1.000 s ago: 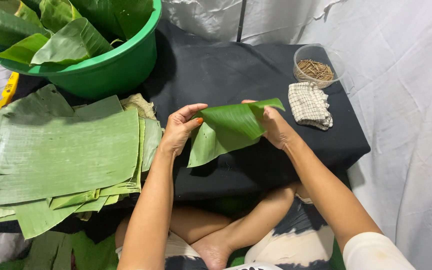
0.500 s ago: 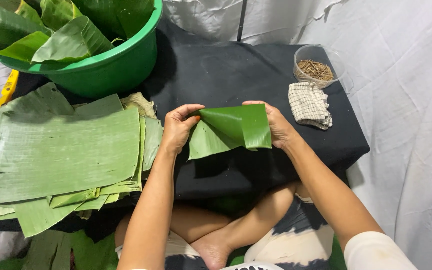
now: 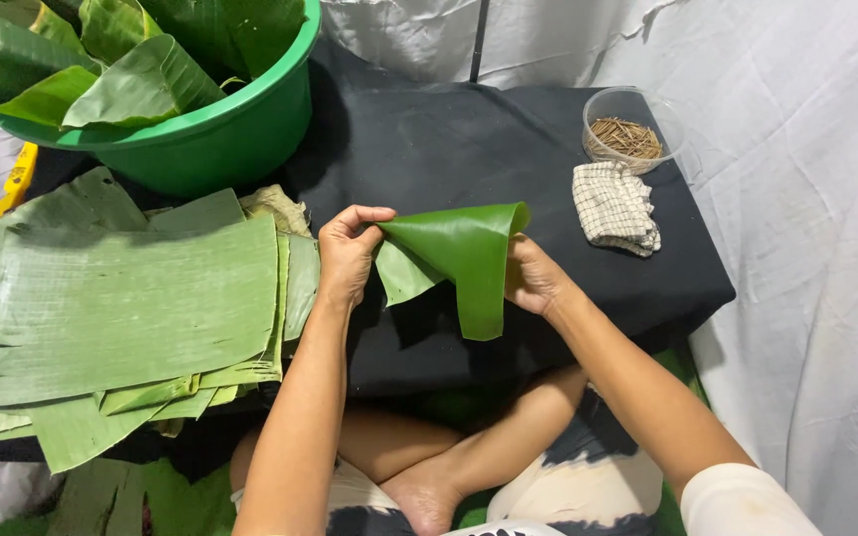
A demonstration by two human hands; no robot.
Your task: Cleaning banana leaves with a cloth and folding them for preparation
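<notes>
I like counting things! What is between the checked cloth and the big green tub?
In the head view, only bare black tabletop lies between the checked cloth and the green tub.

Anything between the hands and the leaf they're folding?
Nothing visible. The left hand pinches the tip of the folded leaf directly, and the right hand grips its other edge from behind. The leaf is held above the black cloth, apart from the leaf stack.

We see a glossy green banana leaf piece [image 3: 464, 260] curled into a cone, its pointed tip pinched at our left hand [image 3: 348, 253], its open flap draping down just inside our right hand [image 3: 533, 278].
</notes>
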